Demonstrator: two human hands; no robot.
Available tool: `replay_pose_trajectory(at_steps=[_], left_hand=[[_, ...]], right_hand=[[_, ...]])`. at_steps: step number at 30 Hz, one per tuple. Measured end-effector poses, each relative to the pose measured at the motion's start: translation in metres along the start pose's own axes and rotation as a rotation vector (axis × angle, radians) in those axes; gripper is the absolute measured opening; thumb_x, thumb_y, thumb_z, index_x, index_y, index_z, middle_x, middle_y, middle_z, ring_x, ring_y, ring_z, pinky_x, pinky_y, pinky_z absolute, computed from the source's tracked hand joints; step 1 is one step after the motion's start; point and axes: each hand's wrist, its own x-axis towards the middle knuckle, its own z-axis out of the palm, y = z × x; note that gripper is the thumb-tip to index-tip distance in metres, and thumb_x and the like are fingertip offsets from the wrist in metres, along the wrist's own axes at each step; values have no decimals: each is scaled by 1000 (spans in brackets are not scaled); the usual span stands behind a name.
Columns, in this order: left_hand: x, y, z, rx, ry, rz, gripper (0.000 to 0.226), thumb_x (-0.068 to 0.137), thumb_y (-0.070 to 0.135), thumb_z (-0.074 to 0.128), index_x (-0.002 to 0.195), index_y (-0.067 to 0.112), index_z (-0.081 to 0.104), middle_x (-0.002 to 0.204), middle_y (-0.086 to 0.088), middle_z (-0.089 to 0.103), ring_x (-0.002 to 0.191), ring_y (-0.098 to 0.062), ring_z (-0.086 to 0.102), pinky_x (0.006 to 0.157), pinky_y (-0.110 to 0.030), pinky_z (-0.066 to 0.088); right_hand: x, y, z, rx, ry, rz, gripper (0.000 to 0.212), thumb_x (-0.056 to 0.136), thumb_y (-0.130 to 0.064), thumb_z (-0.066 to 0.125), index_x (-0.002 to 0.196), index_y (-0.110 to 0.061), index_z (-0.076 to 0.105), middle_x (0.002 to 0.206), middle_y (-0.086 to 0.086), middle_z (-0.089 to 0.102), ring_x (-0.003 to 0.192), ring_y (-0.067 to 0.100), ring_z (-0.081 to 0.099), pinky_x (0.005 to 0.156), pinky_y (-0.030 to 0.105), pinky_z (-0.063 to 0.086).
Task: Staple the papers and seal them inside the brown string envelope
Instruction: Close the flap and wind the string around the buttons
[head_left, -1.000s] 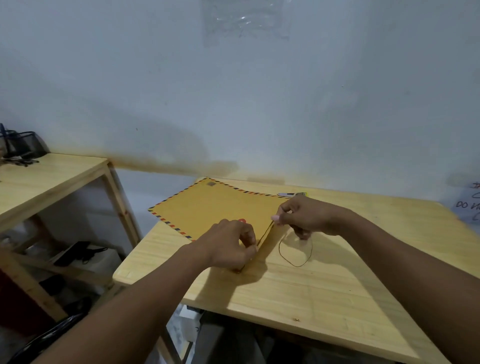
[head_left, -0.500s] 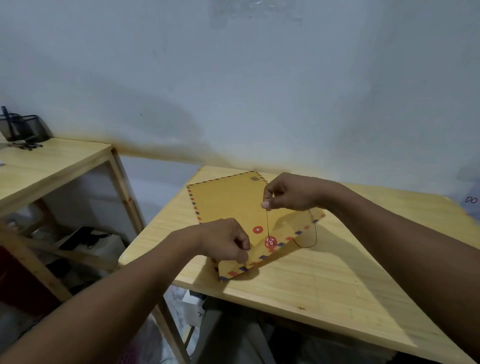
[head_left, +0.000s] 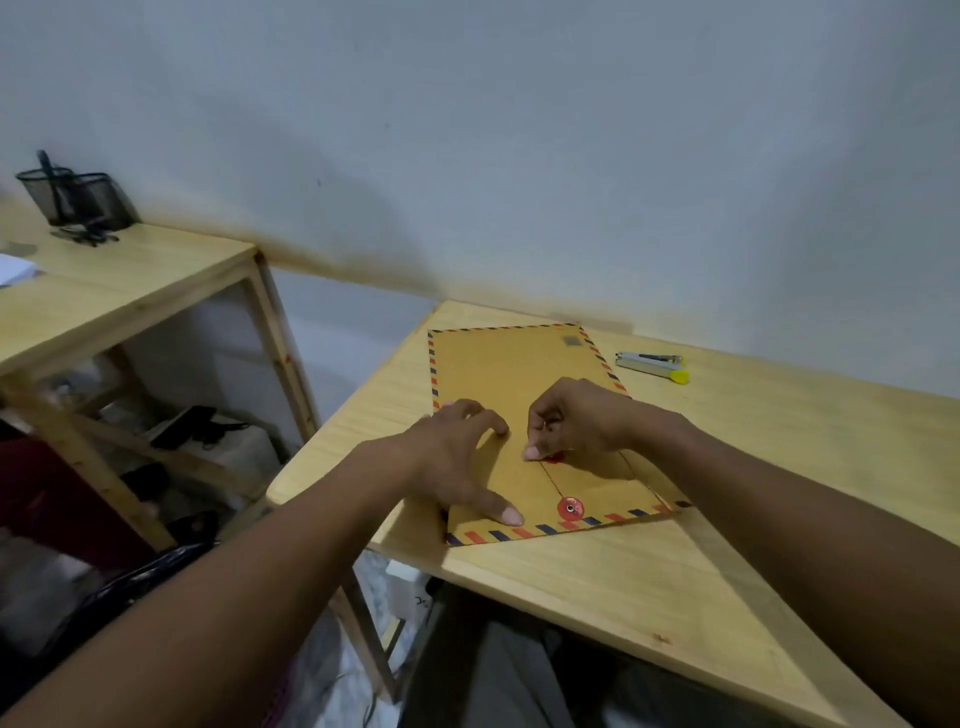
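Basically, near to far:
near disc (head_left: 570, 507): on flap, string (head_left: 551, 480) runs up-left to pinch
left hand (head_left: 457, 457): spread flat, pinning envelope (head_left: 514, 374)
right hand (head_left: 571, 423): pinching string at far disc, nearer
envelope axis: away from body
stapler (head_left: 653, 366): far right, idle

Both forearms extend forward from the lower corners of the view and converge toward the centre. Left hand (head_left: 457, 457): palm down, fingers (head_left: 511, 516) spread and extended, pressed flat. Right hand (head_left: 574, 423): knuckles up, wrist slightly raised, fingers curled inward, thumb and forefinger pinched together at the tips. The two hands are close together but not touching.
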Motion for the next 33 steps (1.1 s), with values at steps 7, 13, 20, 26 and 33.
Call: replay_pose_trajectory(at_steps=[7, 13, 20, 26, 33], left_hand=[[16, 7, -11, -75, -26, -81, 99, 59, 81, 76, 138, 31, 43, 145, 1, 29, 133, -27, 40, 109, -50, 43], [26, 29, 21, 63, 197, -179, 111, 52, 96, 61, 132, 23, 37, 142, -7, 32, 135, -37, 33, 110, -61, 32], [27, 26, 27, -4, 213, -173, 98, 54, 94, 63, 122, 28, 40, 142, -4, 30, 142, -33, 26, 117, -61, 21], [27, 24, 28, -19, 213, -185, 98, 52, 96, 62, 120, 28, 42, 142, -3, 30, 144, -31, 24, 117, -62, 20], [28, 26, 27, -23, 208, -209, 100, 52, 96, 62, 123, 28, 43, 143, -2, 29, 143, -30, 25, 117, -61, 21]], right_hand=[[6, 15, 6, 125, 85, 3, 18, 77, -30, 86, 76, -21, 70, 64, -10, 63, 62, 6, 55, 63, 26, 43], [12, 15, 4, 130, 61, 20, 15, 82, -28, 83, 77, -20, 71, 63, -12, 64, 62, 4, 56, 61, 22, 41], [17, 20, 2, 130, 59, 33, 14, 81, -31, 82, 76, -22, 71, 69, -8, 68, 69, 7, 60, 63, 24, 44], [18, 23, 4, 99, 76, 38, 16, 83, -33, 80, 76, -22, 70, 73, -4, 68, 73, 12, 59, 66, 30, 45], [15, 22, 7, 116, 126, 31, 17, 84, -31, 80, 82, -16, 72, 72, -6, 67, 68, 7, 59, 61, 22, 42]])
